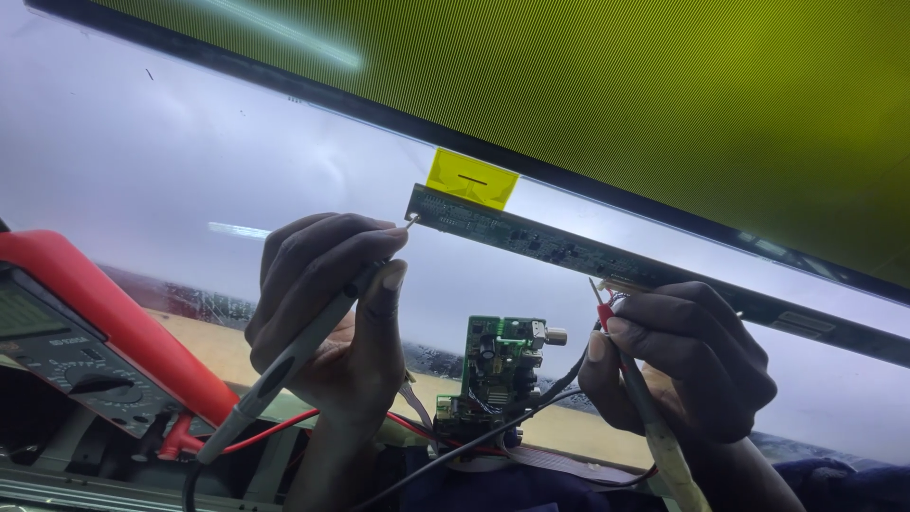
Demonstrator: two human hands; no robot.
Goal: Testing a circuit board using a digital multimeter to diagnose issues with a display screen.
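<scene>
A long, narrow dark green circuit strip (607,261) runs along the lower edge of a glowing display panel (142,142), slanting down to the right, with a yellow tape tab (471,178) above its left end. The left hand (332,313) pinches a grey probe (284,365), whose metal tip touches the strip's left end. The right hand (678,360) grips a red-tipped probe (607,318) against the strip's lower edge. Between the hands stands a small green board (498,365). A red multimeter (85,332) lies at the far left.
</scene>
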